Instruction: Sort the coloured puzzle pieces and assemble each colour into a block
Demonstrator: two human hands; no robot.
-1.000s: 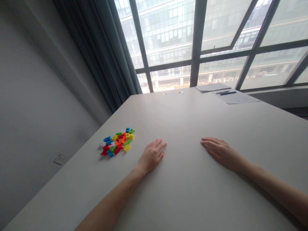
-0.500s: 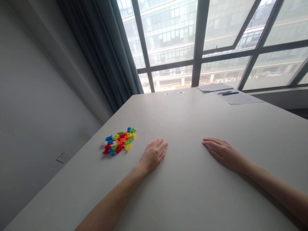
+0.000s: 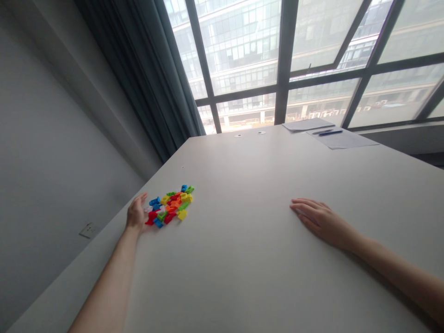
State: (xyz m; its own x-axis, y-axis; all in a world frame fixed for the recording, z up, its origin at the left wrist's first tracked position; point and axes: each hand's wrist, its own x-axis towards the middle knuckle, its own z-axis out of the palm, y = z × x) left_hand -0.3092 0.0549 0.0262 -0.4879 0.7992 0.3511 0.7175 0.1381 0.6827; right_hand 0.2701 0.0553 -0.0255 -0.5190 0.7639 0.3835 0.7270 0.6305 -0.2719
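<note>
A heap of small plastic building blocks [image 3: 172, 203] in red, orange, yellow, green, blue and white lies on the left part of the white table [image 3: 239, 268]. Against the heap's left edge is my left hand [image 3: 136, 212], on its side with the fingers stretched forward and slightly curved. It appears open and holds nothing that I can see; whether it touches the nearest white and red blocks, I cannot tell. My right hand [image 3: 319, 219] rests palm down on the table, well to the right of the blocks, its fingers stretched out and nothing under them that shows.
At the far right of the table are paper sheets [image 3: 354, 141] with a dark blue pen [image 3: 330, 132] on them, and a further stack of paper [image 3: 307, 125]. Two round cable-hole covers [image 3: 261, 132] sit near the far edge. A wall socket [image 3: 87, 230] is beyond the left edge.
My left hand has moved left, past the blocks to their outer side, and turned from palm down onto its side. My right hand stays in place. The blocks look unmoved.
</note>
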